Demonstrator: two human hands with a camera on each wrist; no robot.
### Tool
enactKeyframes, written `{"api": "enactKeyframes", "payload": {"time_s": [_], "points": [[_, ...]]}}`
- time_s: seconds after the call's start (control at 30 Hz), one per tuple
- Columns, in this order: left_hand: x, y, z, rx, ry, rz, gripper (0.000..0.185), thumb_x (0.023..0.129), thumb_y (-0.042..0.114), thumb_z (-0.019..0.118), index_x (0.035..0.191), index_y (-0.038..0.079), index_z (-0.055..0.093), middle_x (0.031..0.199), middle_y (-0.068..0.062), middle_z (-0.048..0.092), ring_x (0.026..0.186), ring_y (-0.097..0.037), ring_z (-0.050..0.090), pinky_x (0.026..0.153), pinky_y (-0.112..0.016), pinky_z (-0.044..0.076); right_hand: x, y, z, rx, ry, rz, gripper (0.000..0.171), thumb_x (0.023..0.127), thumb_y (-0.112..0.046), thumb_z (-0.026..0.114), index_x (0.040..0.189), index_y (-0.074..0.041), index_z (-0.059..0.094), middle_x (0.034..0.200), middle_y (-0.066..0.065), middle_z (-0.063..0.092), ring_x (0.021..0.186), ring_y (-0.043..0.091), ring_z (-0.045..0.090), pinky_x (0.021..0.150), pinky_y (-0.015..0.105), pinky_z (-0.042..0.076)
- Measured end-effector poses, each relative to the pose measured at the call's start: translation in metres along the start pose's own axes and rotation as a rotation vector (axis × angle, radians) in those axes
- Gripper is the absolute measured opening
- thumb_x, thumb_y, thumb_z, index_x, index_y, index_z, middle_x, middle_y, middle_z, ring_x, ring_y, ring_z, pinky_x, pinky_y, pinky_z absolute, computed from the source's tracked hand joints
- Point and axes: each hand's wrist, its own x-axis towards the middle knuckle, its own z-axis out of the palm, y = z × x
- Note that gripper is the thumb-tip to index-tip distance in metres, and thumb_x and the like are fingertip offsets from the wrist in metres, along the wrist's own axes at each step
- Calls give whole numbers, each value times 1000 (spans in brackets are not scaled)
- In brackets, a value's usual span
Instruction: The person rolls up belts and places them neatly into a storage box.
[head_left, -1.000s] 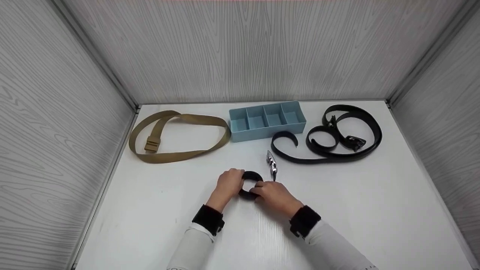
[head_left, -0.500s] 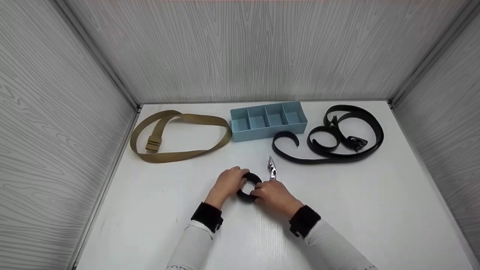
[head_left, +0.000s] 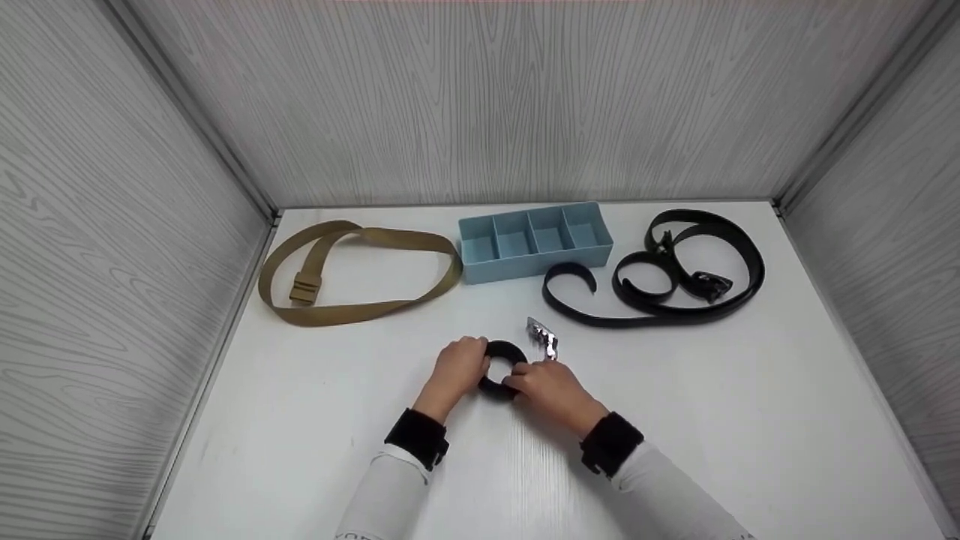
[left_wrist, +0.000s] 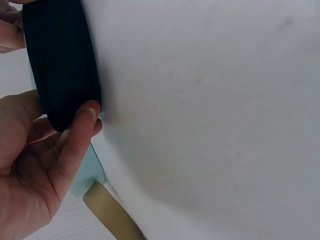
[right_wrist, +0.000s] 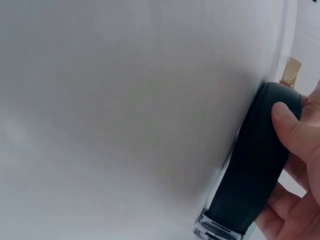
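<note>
A black belt (head_left: 505, 350) is coiled into a ring standing on its edge at the middle of the table. Its silver buckle (head_left: 544, 336) sticks out past the coil on the right. My left hand (head_left: 459, 367) grips the coil's left side; in the left wrist view its fingers (left_wrist: 82, 122) pinch the outer layer. On the opposite side, my right hand (head_left: 553, 390) holds the coil with fingertips inside the ring. The right wrist view shows the thumb (right_wrist: 287, 117) pressed on the smooth outer strap, with the metal buckle (right_wrist: 216, 229) at the bottom.
A tan webbing belt (head_left: 360, 313) lies looped at the back left. Behind the coil stands a light blue tray (head_left: 517, 267) with several compartments. To the right, black belts (head_left: 637, 321) lie in loose curls. Pale wood-grain walls (head_left: 480, 105) enclose the white table (head_left: 300, 420).
The coil has turned between my hands, and the buckle's tip has swung left. My left hand shifted slightly left half a second ago and is back. Both hands keep hold of the coil.
</note>
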Motion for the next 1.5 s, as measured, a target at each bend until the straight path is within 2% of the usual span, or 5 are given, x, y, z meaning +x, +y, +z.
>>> {"api": "enactKeyframes", "payload": {"time_s": [0.3,0.7,0.97,1.2,1.5], "points": [[5,0,-1,24,25,5,14,89,13,69,81,2,66,80,-14,66,76,-33,66,64,-45,52,-2,11,-7,81,-22,-33,27,76,-3,78,98,-17,74,96,-1,62,68,21,61,59,35,50],[6,0,2,42,56,-20,19,89,18,70,80,1,70,76,-15,67,71,-34,67,62,-45,52,-2,16,-8,66,-67,-69,31,80,0,74,107,-13,75,106,3,66,88,21,66,74,34,52],[9,5,0,102,56,-40,19,87,19,72,76,3,71,75,-14,68,69,-34,67,60,-45,53,-1,15,-8,46,-58,-72,25,79,0,74,100,-14,75,99,2,67,83,24,62,73,34,50],[6,3,1,40,71,-64,23,87,21,72,73,4,68,74,-14,69,69,-34,67,61,-45,52,7,12,-8,28,-65,-76,15,77,-7,76,88,-17,77,86,0,66,71,23,54,64,33,44],[4,6,2,-1,88,-100,23,86,21,73,72,5,65,75,-15,68,69,-35,67,59,-47,52,9,13,-5,-16,-18,-113,12,73,-14,77,81,-22,78,78,-3,66,65,22,50,63,33,38]]}}
